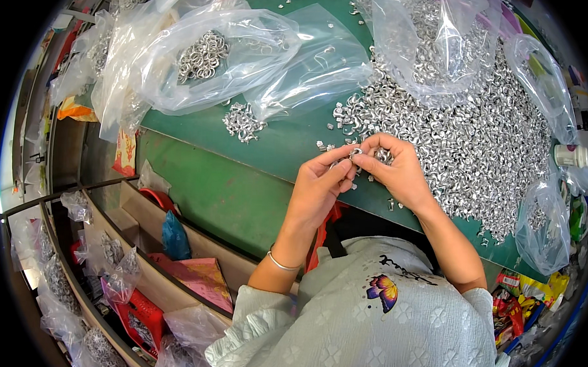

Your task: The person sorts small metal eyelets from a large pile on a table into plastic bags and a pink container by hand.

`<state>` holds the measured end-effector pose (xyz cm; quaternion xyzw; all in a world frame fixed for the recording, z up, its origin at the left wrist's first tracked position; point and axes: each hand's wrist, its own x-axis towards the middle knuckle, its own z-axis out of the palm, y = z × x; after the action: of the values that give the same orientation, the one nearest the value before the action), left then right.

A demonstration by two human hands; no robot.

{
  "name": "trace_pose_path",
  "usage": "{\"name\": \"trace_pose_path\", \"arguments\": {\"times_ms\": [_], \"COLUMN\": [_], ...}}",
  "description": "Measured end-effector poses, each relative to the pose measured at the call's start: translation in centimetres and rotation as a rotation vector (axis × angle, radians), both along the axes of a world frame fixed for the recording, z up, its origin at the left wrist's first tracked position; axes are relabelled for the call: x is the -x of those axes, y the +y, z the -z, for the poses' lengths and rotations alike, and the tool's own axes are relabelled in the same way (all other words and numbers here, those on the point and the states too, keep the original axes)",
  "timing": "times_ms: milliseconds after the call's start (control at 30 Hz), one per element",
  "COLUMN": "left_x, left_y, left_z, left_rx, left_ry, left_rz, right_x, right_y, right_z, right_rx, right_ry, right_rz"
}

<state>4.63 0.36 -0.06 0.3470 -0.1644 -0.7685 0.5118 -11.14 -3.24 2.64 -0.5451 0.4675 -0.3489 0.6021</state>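
My left hand (320, 187) and my right hand (401, 171) meet at the near edge of the green tabletop. Both pinch a small curved silver metal piece (355, 153) between their fingertips. More of these pieces (383, 156) sit in the curled fingers of my right hand. A broad heap of small curved silver pieces (470, 144) spreads to the right, beside and beyond my right hand. To the left lies a small pile of silver pieces (243, 122). Beyond it, a clear plastic bag (259, 56) holds silver rings (203, 56).
Clear bags lie over the heap's far side, and another clear bag (544, 224) hangs at the right table edge. A white bottle (572, 156) stands far right. Left below are shelves with bagged metal parts (103, 351), a red basket (143, 317) and a blue bag (175, 236).
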Motion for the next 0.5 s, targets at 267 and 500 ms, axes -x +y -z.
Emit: {"name": "trace_pose_path", "arguments": {"times_ms": [267,500], "left_x": [-0.1,-0.3], "left_y": [0.4,0.2], "left_z": [0.0,-0.2], "left_rx": [0.010,-0.046], "left_ry": [-0.065,0.061], "left_rz": [0.024,0.068], "right_x": [0.4,1.0], "right_y": [0.3,0.1], "right_z": [-0.1,-1.1], "right_rx": [0.015,-0.096], "right_ry": [0.053,0.006], "right_rz": [-0.024,-0.061]}}
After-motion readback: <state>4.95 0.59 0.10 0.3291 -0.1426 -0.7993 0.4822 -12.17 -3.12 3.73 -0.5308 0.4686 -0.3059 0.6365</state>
